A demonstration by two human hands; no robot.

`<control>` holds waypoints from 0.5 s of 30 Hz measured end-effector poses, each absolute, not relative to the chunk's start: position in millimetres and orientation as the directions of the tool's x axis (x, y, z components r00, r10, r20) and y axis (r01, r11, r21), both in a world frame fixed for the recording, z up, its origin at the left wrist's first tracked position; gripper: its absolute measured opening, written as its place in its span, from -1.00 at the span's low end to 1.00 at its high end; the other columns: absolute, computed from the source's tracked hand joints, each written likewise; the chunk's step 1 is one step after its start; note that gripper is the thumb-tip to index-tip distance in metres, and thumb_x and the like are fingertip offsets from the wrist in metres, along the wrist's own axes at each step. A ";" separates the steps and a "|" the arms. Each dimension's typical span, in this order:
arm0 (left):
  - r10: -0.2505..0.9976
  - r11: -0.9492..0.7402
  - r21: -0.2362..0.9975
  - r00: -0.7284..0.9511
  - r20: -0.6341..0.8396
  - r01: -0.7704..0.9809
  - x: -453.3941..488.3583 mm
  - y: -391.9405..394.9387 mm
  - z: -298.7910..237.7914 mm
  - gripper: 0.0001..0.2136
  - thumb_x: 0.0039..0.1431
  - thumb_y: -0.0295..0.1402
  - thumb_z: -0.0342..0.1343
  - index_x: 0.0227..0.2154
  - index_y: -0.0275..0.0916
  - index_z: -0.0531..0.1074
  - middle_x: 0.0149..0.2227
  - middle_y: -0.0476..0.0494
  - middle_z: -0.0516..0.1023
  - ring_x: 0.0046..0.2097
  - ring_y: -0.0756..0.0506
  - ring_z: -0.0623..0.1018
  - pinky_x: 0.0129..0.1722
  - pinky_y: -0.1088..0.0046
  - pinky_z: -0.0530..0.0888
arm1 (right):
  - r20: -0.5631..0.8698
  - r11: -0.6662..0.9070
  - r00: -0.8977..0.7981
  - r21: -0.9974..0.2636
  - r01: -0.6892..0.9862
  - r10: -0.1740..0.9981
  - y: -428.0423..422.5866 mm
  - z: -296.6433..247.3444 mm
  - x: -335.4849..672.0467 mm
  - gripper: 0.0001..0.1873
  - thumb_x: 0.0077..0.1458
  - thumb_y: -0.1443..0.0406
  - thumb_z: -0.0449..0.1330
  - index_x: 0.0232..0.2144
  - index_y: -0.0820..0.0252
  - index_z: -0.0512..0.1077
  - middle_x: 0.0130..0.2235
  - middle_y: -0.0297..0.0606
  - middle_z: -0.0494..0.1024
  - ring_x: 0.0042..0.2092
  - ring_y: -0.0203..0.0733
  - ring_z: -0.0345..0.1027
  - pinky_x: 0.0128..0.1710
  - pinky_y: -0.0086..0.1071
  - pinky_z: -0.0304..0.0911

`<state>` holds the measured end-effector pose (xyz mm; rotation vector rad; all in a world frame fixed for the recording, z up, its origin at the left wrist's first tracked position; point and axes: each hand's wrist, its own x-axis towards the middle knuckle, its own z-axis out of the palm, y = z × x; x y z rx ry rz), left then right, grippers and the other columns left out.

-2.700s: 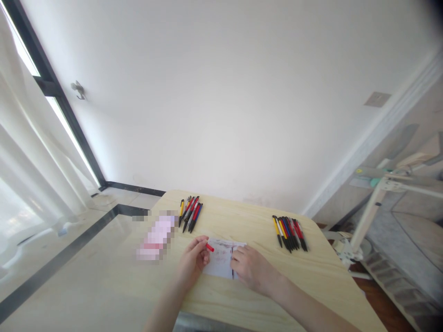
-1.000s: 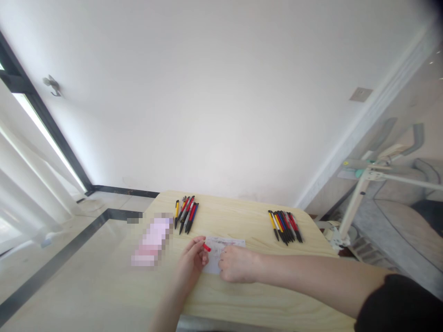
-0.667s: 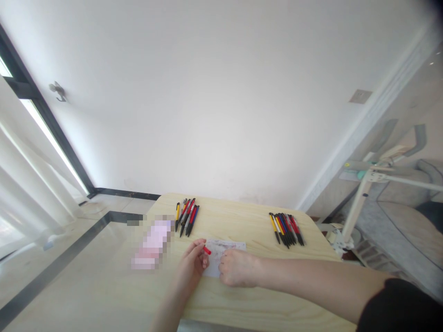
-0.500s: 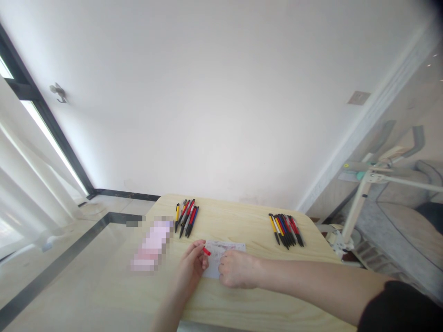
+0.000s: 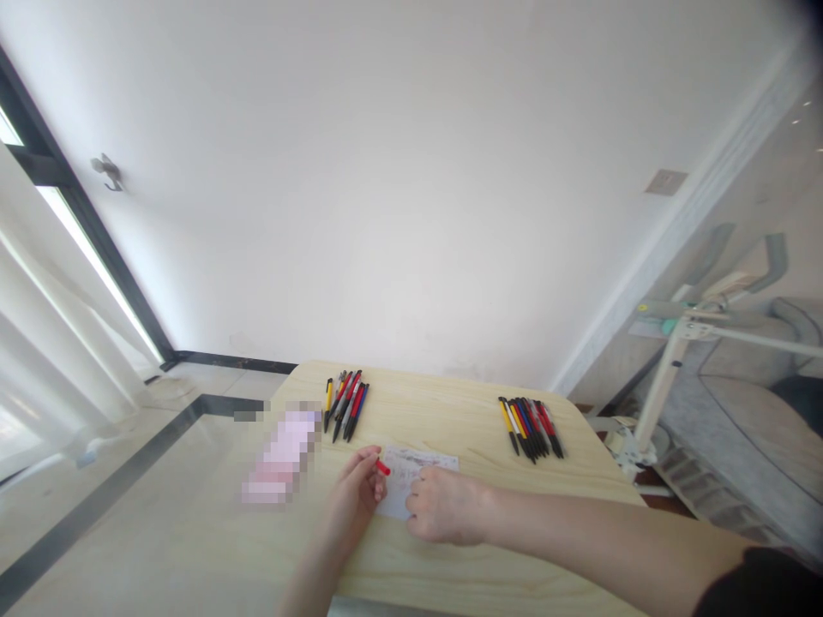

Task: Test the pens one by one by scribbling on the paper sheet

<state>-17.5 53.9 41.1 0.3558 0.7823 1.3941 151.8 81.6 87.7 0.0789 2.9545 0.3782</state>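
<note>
My left hand (image 5: 360, 494) is closed on a pen with a red end (image 5: 383, 468), held at the left edge of a small white paper (image 5: 402, 480) on the wooden table (image 5: 450, 566). My right hand (image 5: 443, 507) rests closed on the same paper, fingers curled down; what it holds, if anything, is hidden. One group of several pens (image 5: 345, 404) lies beyond my left hand. Another group of several pens (image 5: 531, 425) lies at the table's right.
A blurred pink object (image 5: 281, 446) lies on the table's left part. A white wall stands behind the table, a window with curtains at the left, and a white stand (image 5: 669, 360) and grey furniture at the right.
My right hand shifted left across the paper between the oldest frame and now, with its forearm now stretched across from the right. My left hand kept the pen in the same place.
</note>
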 end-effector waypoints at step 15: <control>0.961 0.167 0.658 -0.029 -0.275 -0.734 -15.5 52.2 44.5 -0.79 -0.09 -0.37 0.23 -0.36 -0.27 0.36 -0.61 0.08 0.38 -0.64 0.13 0.31 -0.64 0.64 0.22 | 0.116 0.940 -0.945 0.124 0.318 0.304 74.9 129.2 165.7 -0.94 0.03 0.38 0.08 -0.44 0.20 0.35 -0.41 -0.28 0.48 -0.38 -0.22 0.29 -0.41 -0.37 0.14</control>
